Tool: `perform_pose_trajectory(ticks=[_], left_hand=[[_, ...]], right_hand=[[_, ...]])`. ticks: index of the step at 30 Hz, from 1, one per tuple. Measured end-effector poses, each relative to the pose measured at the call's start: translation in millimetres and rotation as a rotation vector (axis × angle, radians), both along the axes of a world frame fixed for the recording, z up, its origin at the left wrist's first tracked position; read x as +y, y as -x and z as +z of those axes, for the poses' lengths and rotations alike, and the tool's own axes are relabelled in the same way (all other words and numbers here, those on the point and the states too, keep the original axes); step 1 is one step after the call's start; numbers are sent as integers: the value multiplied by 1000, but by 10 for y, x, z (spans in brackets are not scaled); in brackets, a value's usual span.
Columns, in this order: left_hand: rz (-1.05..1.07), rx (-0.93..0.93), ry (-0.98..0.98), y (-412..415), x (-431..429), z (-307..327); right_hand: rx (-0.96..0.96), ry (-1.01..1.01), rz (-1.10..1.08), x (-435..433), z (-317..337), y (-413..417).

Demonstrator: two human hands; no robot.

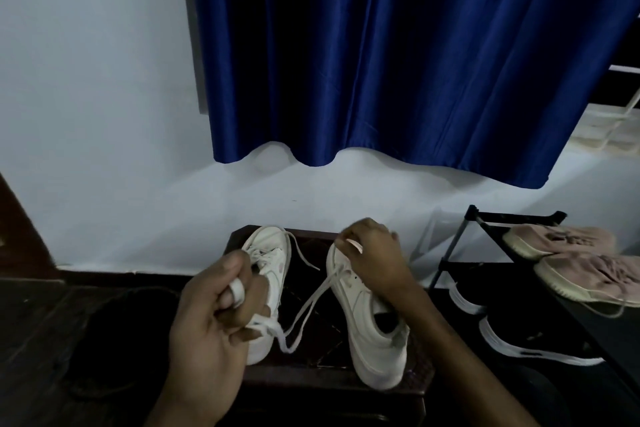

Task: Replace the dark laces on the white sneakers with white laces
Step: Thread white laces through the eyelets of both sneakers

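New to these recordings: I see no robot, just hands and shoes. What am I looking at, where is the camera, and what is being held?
There is no machine: a person works with bare hands, and the one picture comes from a camera worn on the head, looking forward and down. A left sneaker and a right sneaker, both white, lie on a dark low table. The left hand has a white lace wound round a finger and in its grip; the lace runs across to the right sneaker. The right hand is at that sneaker's front and seems to pinch the lace there, though this is blurred. To the right, a black rack carries pink shoes above black shoes. A blue curtain hangs behind.
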State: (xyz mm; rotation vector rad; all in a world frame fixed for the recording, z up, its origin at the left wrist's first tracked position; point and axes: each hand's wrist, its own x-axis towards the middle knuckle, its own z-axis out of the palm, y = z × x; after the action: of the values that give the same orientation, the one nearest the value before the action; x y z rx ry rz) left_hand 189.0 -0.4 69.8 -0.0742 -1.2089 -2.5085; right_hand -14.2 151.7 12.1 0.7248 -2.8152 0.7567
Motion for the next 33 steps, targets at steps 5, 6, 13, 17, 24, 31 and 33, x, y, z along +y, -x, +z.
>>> perform_pose_trajectory(ticks=[5, 6, 13, 17, 24, 31, 33], left_hand=[[137, -96, 160, 173, -36, -140], [158, -118, 191, 199, -45, -157], [187, -148, 268, 335, -34, -282], [204, -144, 549, 567, -36, -376], [277, -92, 1617, 918, -25, -458], [23, -95, 2058, 905, 183, -768], [-41, -149, 2191, 901, 233, -868]], right_hand=[[-115, -493, 99, -592, -16, 239], [-102, -595, 106, -665, -72, 251], [-52, -714, 109, -817, -201, 288], [-36, -361, 49, -725, 161, 437], [256, 363, 119, -454, 1307, 338], [481, 869, -54, -153, 1750, 286], [532, 1071, -155, -3, 1949, 364]])
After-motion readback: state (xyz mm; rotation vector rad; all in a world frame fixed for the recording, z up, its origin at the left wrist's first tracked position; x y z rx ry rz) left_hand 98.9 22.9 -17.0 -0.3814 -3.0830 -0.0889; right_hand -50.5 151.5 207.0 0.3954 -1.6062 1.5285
